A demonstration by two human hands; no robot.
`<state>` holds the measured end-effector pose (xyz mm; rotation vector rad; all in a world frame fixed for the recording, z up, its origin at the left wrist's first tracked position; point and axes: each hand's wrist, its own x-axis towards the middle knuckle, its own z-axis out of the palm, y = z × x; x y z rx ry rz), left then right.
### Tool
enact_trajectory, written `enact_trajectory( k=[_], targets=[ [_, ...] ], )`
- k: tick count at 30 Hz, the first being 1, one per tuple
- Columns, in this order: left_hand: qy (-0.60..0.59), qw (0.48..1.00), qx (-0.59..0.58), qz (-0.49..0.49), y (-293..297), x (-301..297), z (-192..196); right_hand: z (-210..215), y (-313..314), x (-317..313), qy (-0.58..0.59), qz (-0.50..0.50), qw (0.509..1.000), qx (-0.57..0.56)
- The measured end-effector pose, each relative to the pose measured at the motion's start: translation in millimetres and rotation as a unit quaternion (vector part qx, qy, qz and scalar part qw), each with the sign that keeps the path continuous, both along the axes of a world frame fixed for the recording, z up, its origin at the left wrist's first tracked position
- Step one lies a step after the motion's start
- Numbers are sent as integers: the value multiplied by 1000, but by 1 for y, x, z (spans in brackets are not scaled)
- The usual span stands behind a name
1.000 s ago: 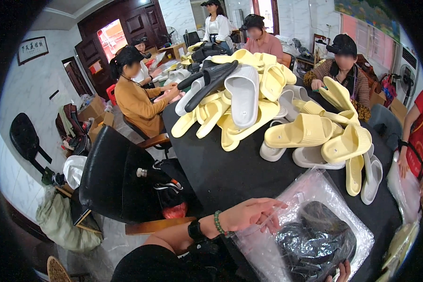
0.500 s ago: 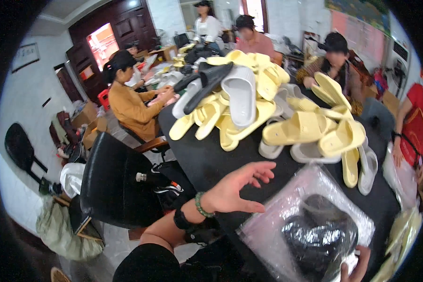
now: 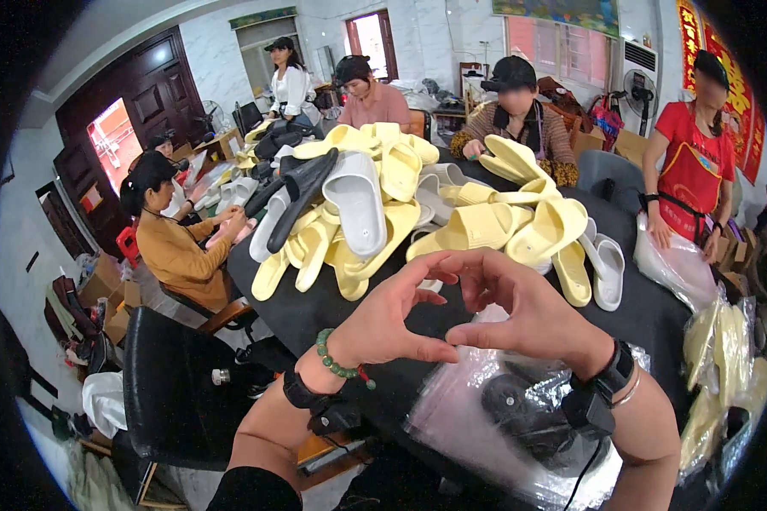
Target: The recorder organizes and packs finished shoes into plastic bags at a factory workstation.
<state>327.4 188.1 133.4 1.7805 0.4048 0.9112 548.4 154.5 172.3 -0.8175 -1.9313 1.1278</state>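
Over the near side of the dark table [image 3: 622, 341], my left hand [image 3: 388, 319] and my right hand [image 3: 528, 315] are raised in front of me. Their fingers curve toward each other and their fingertips and thumbs meet or nearly meet, forming a ring. Neither hand holds anything. Beneath my right hand and wrist lies a clear plastic bag [image 3: 452, 396] with black slippers [image 3: 513, 404] inside, partly covered by my forearm. Just beyond my hands is a heap of yellow slippers [image 3: 464, 230], mixed with grey slippers [image 3: 355, 204] and a black slipper [image 3: 302, 196].
Several people sit or stand around the table; one in a red top [image 3: 690, 170] touches a plastic bag [image 3: 677, 264] at the right. Bagged yellow slippers [image 3: 716, 383] hang at the right edge. A black chair [image 3: 179, 383] stands at my left.
My right hand has left the plastic bag and risen to meet my left hand, whose fingers now curve inward. The view has turned right, showing more of the person in red.
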Motion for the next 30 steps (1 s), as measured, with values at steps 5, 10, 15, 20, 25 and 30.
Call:
enact_trajectory(
  k=[5, 10, 15, 20, 25, 30],
  targets=[
    [22, 999, 9, 25, 11, -5, 0, -1, 18, -5, -5, 36, 999, -28],
    [11, 1000, 5, 18, 30, -2, -12, -11, 35, 0, 8, 29, 999, -31],
    [24, 999, 9, 25, 39, 3, -20, -28, 49, 10, 21, 25, 998, -55],
    [20, 999, -12, 33, 39, 4, -30, -28, 48, 9, 20, 34, 997, -62],
    [39, 997, -52, 31, 31, -9, -35, -32, 46, -2, 12, 32, 996, -82],
    [194, 975, -84, 65, 16, -56, -39, -30, 29, -9, -48, 69, 991, -104]
  ],
)
